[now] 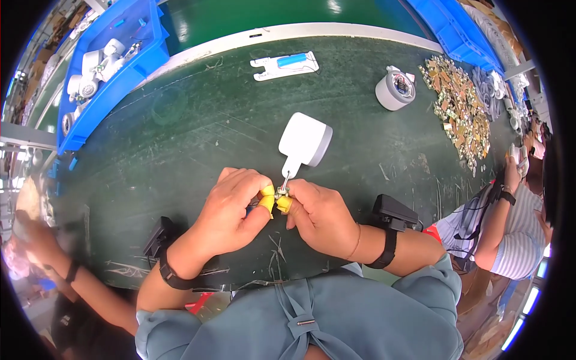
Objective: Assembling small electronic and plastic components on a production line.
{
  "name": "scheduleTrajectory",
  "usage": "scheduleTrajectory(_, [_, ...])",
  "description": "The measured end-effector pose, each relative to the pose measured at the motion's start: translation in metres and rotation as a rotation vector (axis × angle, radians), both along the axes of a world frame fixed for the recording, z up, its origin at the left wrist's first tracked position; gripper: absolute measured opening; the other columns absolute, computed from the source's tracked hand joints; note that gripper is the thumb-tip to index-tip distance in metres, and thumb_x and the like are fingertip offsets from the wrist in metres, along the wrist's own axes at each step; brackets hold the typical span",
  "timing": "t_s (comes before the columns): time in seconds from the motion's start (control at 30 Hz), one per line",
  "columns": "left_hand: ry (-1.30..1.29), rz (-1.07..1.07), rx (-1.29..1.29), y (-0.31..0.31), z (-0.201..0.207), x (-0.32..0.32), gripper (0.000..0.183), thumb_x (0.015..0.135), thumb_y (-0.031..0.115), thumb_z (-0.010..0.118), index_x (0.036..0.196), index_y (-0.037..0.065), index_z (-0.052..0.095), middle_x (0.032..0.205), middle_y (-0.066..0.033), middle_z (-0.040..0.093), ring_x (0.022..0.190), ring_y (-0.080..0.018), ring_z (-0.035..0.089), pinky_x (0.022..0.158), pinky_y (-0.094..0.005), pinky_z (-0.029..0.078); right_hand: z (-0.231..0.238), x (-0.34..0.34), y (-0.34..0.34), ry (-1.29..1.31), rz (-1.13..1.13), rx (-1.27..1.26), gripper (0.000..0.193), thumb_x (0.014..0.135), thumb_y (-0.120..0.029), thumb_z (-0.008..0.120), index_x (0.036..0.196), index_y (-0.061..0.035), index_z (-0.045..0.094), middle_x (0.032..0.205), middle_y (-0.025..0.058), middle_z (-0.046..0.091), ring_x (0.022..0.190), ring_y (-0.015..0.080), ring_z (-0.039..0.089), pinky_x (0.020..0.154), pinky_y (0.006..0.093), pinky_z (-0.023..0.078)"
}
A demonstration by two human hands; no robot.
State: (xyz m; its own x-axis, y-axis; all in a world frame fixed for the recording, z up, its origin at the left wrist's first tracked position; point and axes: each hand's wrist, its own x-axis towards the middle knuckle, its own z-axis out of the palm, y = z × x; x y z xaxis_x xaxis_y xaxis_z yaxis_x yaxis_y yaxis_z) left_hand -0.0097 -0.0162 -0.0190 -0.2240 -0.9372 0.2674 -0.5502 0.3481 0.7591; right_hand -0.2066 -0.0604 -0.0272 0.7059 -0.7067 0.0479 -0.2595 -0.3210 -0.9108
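My left hand (231,207) is closed in a pinch, with yellow finger covers on its thumb and forefinger. Opposite it, my right hand (327,213) grips a small circuit board (282,191) between finger and thumb, a yellow cover on the thumb. The two sets of fingertips meet at the board and partly hide it. What exactly the left fingertips grip is too small to make out. Thin wires (287,179) run from the board up into the neck of a white rounded device housing (302,137) with a grey edge, lying on the dark green table just beyond my hands.
A blue bin (155,57) of white parts stands far left. Toward the back lie a flat white part (270,72) with a blue cylinder and a round white housing (393,93). Circuit boards are heaped (456,108) at right near a blue crate (459,45). Co-workers flank me.
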Motion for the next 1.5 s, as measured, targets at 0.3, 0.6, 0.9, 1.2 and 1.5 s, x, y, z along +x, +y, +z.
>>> scheduleTrajectory(0.3, [0.024, -0.010, 0.030, -0.001, 0.001, -0.003, 0.029, 0.070, -0.005, 0.060, 0.097, 0.005, 0.054, 0.077, -0.0058, 0.053, 0.067, -0.0245, 0.052, 0.075, -0.0354, 0.040, -0.006, 0.002, 0.002, -0.014, -0.026, -0.158, 0.013, 0.091, 0.003, 0.049, 0.103, -0.0006, 0.050, 0.078, 0.0095, 0.059, 0.061, 0.0193, 0.065, 0.053, 0.0315, 0.050])
scheduleTrajectory(0.6, [-0.094, -0.188, 0.047, -0.012, 0.011, 0.021, 0.028, 0.070, -0.006, 0.055, 0.097, 0.003, 0.055, 0.080, -0.0071, 0.053, 0.071, -0.0235, 0.052, 0.077, -0.0348, 0.040, 0.002, 0.002, -0.005, -0.066, 0.128, 0.195, 0.017, 0.095, 0.001, 0.044, 0.111, 0.0006, 0.051, 0.088, 0.0108, 0.064, 0.071, 0.0182, 0.068, 0.059, 0.0301, 0.054])
scheduleTrajectory(0.9, [-0.114, -0.209, 0.025, -0.015, 0.013, 0.016, 0.025, 0.065, 0.002, 0.056, 0.091, 0.004, 0.054, 0.075, -0.0087, 0.050, 0.069, -0.0281, 0.049, 0.077, -0.0388, 0.038, 0.002, 0.001, -0.009, -0.183, 0.118, 0.562, 0.016, 0.093, 0.000, 0.040, 0.096, 0.0040, 0.056, 0.092, 0.0130, 0.067, 0.076, 0.0195, 0.070, 0.063, 0.0310, 0.057])
scheduleTrajectory(1.2, [-0.137, -0.262, 0.070, -0.017, 0.019, 0.008, 0.023, 0.064, 0.001, 0.053, 0.087, 0.003, 0.053, 0.076, -0.0087, 0.052, 0.066, -0.0276, 0.048, 0.077, -0.0386, 0.037, 0.005, 0.000, -0.014, -0.100, 0.186, 0.549, 0.018, 0.093, -0.002, 0.043, 0.103, 0.0036, 0.057, 0.088, 0.0141, 0.067, 0.075, 0.0186, 0.070, 0.066, 0.0308, 0.057])
scheduleTrajectory(1.5, [-0.186, -0.207, 0.063, -0.014, 0.018, 0.001, 0.022, 0.064, 0.001, 0.052, 0.085, 0.002, 0.054, 0.074, -0.0100, 0.049, 0.067, -0.0286, 0.047, 0.080, -0.0397, 0.039, -0.003, -0.001, -0.010, -0.153, 0.163, 0.359, 0.012, 0.091, 0.000, 0.043, 0.092, 0.0028, 0.055, 0.075, 0.0158, 0.066, 0.070, 0.0242, 0.069, 0.062, 0.0367, 0.053])
